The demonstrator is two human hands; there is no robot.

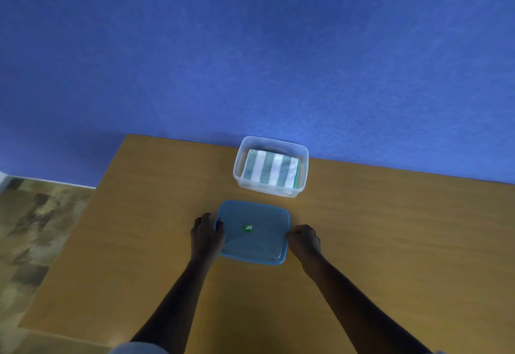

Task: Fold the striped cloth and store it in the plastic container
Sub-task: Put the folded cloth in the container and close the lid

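The striped cloth [270, 168], green and white, lies folded inside the clear plastic container [238, 164] near the table's far edge by the wall. Closer to me, a blue lid [256, 245] with a small green sticker rests flat on the table. My left hand [206, 233] grips the lid's left edge, fingers curled over its rim. My right hand [303, 239] holds the lid's right edge, fingers closed on it. The container stands open, apart from the lid.
A wooden table [390, 242] stretches to the right and toward me. A blue wall [250, 47] rises right behind the container. The table's left edge drops to a patterned floor [33, 228].
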